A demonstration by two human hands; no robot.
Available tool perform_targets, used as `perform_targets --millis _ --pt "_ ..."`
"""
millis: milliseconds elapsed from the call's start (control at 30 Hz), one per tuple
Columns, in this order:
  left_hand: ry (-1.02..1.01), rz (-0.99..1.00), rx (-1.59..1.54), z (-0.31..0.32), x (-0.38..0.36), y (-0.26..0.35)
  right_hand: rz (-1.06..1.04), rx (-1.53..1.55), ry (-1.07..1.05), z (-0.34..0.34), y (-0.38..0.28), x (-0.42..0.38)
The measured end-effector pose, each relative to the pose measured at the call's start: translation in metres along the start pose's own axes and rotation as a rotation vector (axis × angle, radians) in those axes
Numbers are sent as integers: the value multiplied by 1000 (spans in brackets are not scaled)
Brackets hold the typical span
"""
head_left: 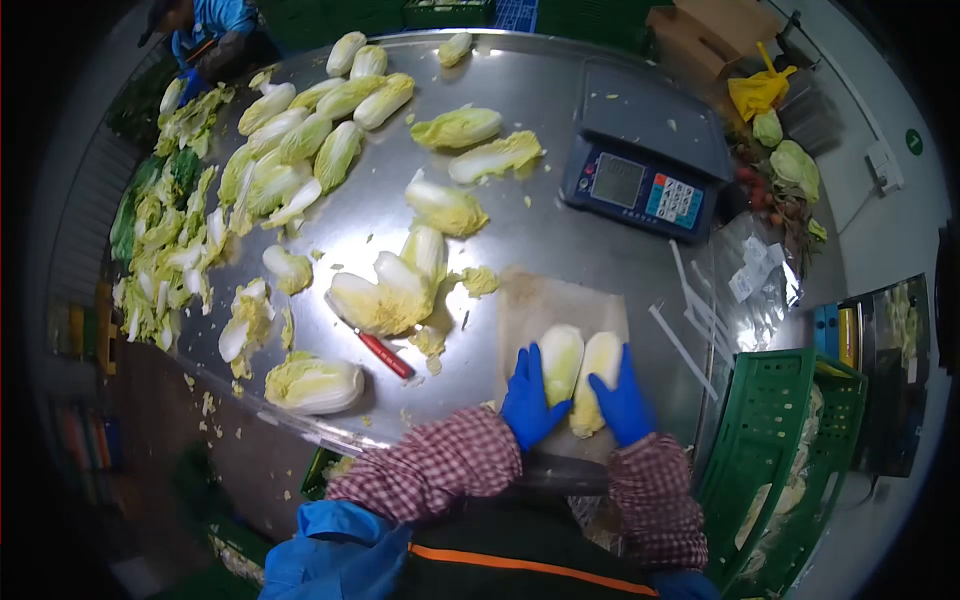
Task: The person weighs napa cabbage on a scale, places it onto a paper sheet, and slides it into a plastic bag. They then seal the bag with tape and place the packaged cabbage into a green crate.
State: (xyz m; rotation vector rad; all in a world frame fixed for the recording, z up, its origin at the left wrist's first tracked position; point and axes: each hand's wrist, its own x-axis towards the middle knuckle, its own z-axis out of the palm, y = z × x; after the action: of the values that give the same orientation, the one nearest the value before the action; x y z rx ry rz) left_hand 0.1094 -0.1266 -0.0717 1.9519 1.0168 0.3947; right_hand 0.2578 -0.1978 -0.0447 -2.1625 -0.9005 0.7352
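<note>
- Two cabbage halves [580, 375] lie side by side, touching, on a sheet of clear wrap [560, 305] spread on the steel counter [540, 215] at the near edge, directly in front of the person.
- Long axis: both halves run away from the body, pale stem ends far, leafy ends near — the pair lies parallel to the forearms.
- Left hand [527, 400] (blue glove) presses the outer flank of the left half; its fingers [528, 368] are curved along the side, not closed around it.
- Right hand [622, 400] does the same on the outer flank of the right half; fingers [625, 372] moderately spread, cupping inward.
- Relation of note: the halves sit between the two hands, squeezed together from both sides — each hand equally near, neither lifting.
- Just left of the wrap: a red-handled knife [385, 355] lies beside a cluster of cut cabbage [385, 295], well clear of both hands.
- Farther out: a scale [640, 185] beyond the wrap, a green crate [785, 450] at the right edge, whole cabbages [300, 140] and trimmed leaves [165, 260] across the far left.
- Another person's blue sleeve [215, 20] shows at the far corner (apart from this work).
</note>
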Motion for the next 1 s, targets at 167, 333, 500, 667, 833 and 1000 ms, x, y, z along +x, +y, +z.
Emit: perform_targets --millis 167,333,500,667,833,1000 --pt "-132 3 374 -21 -13 19 -120 -376 68 4 24 -1" --pt "220 -380 -719 -37 20 -54 -206 -225 38 -2 30 28" --pt "-171 -388 -665 0 41 -73 -156 50 1 -16 25 47" --pt "155 -80 -127 -38 20 -31 -25 -136 -111 -5 39 47" --pt "-191 580 542 10 -28 28 160 322 -235 -10 41 50" --pt "-580 665 438 37 -50 5 185 184 -227 -19 29 63"
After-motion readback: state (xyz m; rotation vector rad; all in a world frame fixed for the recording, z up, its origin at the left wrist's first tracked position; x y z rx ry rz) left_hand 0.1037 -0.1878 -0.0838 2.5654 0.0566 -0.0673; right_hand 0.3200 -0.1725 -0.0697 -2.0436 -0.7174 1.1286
